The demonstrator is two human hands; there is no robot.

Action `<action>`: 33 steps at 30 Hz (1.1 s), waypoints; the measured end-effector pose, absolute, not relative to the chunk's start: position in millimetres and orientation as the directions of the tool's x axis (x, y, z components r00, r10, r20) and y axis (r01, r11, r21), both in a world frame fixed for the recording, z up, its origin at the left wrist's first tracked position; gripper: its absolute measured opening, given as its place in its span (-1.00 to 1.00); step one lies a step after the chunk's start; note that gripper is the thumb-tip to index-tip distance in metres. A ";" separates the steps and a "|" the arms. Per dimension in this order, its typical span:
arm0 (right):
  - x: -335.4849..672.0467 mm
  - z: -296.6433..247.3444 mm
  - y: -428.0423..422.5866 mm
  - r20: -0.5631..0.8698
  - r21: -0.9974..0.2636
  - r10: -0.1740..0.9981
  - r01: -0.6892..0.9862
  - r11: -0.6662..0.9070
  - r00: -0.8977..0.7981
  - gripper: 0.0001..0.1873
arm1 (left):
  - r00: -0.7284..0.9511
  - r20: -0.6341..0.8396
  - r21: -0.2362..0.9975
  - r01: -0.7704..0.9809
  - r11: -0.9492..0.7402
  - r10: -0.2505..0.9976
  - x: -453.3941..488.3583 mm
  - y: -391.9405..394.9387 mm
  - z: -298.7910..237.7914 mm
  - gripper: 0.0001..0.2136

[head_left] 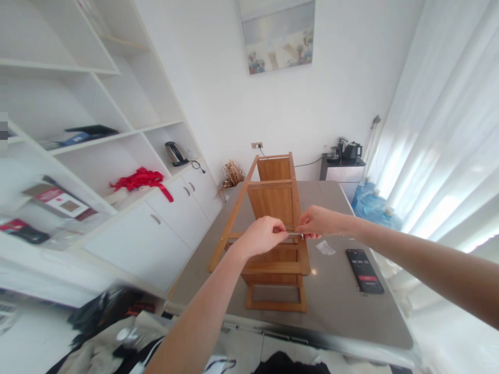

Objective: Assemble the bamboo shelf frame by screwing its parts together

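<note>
Above the near part of a wooden shelf frame, my left hand and my right hand face each other. A thin, silvery metal rod runs between their pinched fingertips. Both hands are closed on its ends, and its exact kind is too small to make out. The frame lies on the grey table, with slatted or solid wood panels between its rails. A small clear plastic bag lies to the right of the frame, below my right hand.
A phone with a lit screen lies near the table's right edge. White shelves holding a red ribbon and a kettle line the left wall. Blue water bottles and a curtain stand at the right.
</note>
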State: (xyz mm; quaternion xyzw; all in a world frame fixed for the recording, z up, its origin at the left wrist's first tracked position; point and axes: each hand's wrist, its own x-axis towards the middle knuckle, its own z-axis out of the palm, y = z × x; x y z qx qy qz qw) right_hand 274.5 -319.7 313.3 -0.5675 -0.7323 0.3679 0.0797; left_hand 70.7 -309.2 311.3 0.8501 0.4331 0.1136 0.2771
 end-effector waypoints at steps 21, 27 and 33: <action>276.3 337.7 -342.5 -0.018 0.051 0.765 0.764 0.643 -0.643 -0.79 | 0.684 -0.017 0.602 0.589 -0.539 0.729 100.2 -276.0 309.1 -0.75; 271.4 332.2 -342.6 -0.012 0.039 0.847 0.846 0.532 -0.532 -0.79 | 0.685 0.010 0.580 0.590 -0.562 0.728 92.3 -307.1 309.0 -0.75; 264.6 329.3 -343.4 -0.082 -0.055 0.914 0.917 0.395 -0.398 -0.74 | 0.707 0.126 0.483 0.569 -0.666 0.696 91.1 -318.3 300.1 -0.75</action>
